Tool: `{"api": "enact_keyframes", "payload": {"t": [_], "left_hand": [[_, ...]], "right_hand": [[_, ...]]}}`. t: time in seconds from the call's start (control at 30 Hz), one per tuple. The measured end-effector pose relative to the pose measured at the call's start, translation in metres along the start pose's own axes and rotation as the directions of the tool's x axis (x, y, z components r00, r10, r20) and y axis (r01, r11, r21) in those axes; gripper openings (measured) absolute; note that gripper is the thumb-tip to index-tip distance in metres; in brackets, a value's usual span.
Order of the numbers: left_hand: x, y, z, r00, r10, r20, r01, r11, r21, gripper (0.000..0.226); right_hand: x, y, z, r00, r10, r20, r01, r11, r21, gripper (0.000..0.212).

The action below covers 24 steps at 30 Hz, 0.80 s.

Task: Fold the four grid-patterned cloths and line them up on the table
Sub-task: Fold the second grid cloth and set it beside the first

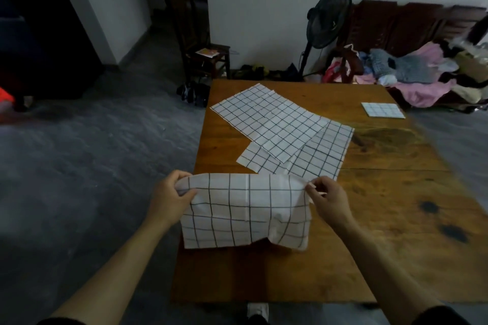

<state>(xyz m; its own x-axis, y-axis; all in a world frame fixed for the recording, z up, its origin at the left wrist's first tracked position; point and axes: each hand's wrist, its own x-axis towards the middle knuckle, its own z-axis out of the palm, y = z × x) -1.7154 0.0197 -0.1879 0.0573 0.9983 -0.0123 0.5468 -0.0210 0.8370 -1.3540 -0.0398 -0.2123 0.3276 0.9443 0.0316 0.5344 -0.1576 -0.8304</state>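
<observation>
The left hand (pixel 169 194) and the right hand (pixel 328 198) each pinch an upper corner of the held cloth (pixel 245 212), which hangs over the near tabletop (pixel 383 192). Behind it two flat cloths (pixel 274 126) overlap. A small folded cloth (pixel 383 110) lies at the far right edge.

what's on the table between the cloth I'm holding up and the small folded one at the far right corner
In the head view, between the held cloth and the folded cloth: two overlapping unfolded cloths, then bare table.
</observation>
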Motion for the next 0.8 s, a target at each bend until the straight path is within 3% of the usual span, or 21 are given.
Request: {"api": "enact_keyframes", "payload": {"t": [0.17,0.37,0.63,0.73,0.8], "left_hand": [[0.056,-0.008,0.018,0.989,-0.145,-0.006,0.145,0.986,0.079,0.020],[0.097,-0.020,0.041,0.965,-0.260,-0.023,0.261,0.959,0.113,0.023],[0.112,-0.041,0.057,0.944,-0.308,0.121,0.285,0.942,0.177,0.027],[0.111,-0.050,0.057,0.940,-0.314,0.136,0.281,0.935,0.218,0.038],[0.107,-0.055,0.056,0.941,-0.308,0.139,0.270,0.933,0.236,0.048]], "right_hand": [[0.068,0.011,0.018,0.973,0.093,0.213,-0.064,0.989,-0.137,0.009],[0.122,0.026,0.024,0.947,0.192,0.257,-0.126,0.959,-0.255,0.018],[0.109,0.045,0.034,0.940,0.278,0.198,-0.200,0.919,-0.340,0.023],[0.096,0.049,0.038,0.943,0.293,0.158,-0.235,0.922,-0.309,0.009],[0.086,0.052,0.040,0.939,0.315,0.136,-0.262,0.914,-0.310,0.012]]}}
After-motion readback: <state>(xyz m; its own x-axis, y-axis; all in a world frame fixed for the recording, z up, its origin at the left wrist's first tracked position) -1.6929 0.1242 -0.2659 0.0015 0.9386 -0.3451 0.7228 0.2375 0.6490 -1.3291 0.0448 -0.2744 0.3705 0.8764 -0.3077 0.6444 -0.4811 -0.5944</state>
